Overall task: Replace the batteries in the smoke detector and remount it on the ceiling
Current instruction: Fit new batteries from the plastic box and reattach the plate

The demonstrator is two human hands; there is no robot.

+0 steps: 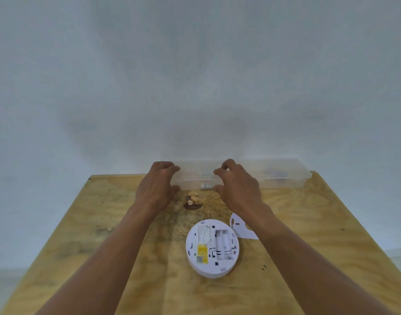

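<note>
Left hand (157, 184) and right hand (237, 186) reaching to the clear box (286, 176) at the far edge of the table (104, 223); fingers curled over its near wall and top, thumbs low at the front; whether clamped on the box or only closing toward it, cannot tell, edges too faint through the clear plastic. Small pale battery (206, 185) visible inside, low between the two hands. Detector (212, 247) lying face down on the table, well apart from the hands, near the right forearm; battery bay open, cells in it or not, cannot tell. Mounting plate (241, 227) just beyond it, partly hidden under the right wrist.

Risks, as judgement only: box light and slick, likely to skid off the far edge if pushed instead of lifted; lid popping suddenly, scattering cells; right forearm dragging back low, sweeping plate or detector toward the table edge; new cells seated wrong way round, polarity marks too small to read.
</note>
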